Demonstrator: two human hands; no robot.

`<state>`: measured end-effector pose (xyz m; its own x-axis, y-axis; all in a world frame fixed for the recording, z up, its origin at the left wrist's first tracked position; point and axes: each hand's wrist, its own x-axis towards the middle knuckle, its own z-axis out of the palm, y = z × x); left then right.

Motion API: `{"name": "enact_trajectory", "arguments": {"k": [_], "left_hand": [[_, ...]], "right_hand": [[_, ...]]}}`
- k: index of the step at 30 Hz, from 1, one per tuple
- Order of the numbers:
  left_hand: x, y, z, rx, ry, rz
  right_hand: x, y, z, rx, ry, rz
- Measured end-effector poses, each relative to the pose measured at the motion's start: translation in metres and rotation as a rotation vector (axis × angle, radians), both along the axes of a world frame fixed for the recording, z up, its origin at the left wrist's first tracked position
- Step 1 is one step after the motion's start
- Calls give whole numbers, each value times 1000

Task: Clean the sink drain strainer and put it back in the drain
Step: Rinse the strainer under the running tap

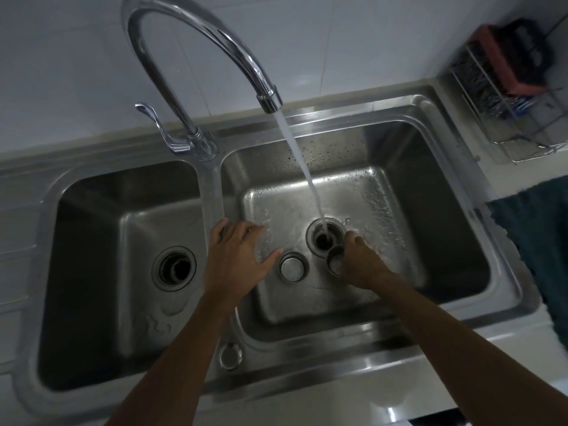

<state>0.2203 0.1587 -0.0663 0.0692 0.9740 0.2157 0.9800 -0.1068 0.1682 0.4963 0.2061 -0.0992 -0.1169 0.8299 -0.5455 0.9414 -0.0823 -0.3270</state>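
Steel strainer (335, 262) gripped by right hand (358, 263), left hand (236, 256) spread, no legible writing

Round metal strainer (335, 263) tilted just beside the open drain (323, 239).

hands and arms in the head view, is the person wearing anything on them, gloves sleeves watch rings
Nothing worn shows. The left hand and right hand are bare, with no gloves and no visible rings. Both forearms are uncovered from the wrists down to the bottom frame edge, with no sleeve, watch or bracelet in view. The dim light could hide small details.
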Motion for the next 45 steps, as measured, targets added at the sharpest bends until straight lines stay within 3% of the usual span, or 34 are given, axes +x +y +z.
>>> {"name": "enact_trajectory", "arguments": {"k": [3,14,20,22,26,30,33,38,42,45], "left_hand": [[0,0,-1,15,-12,-14],[2,1,4,-23,-11,-8],[4,-10,24,-6,-250,-16],[-4,-8,31,-1,-327,42],[-43,18,57,-33,-364,209],[-94,67,87,-105,-494,484],[-132,110,105,-130,-660,563],[-160,167,122,-131,-877,511],[-151,177,123,-68,-1180,517],[-140,164,126,26,-1167,475]], "right_hand": [[-1,-4,-3,-83,-85,129],[-10,-8,5,-146,-158,171],[-55,6,68,58,-96,337],[-81,17,91,159,-24,380],[-140,42,128,263,346,332],[-198,71,140,181,692,72],[-232,92,139,76,881,-148],[-261,116,131,-15,1081,-445],[-260,116,125,-35,1092,-457],[-261,117,125,-45,1085,-468]]}}
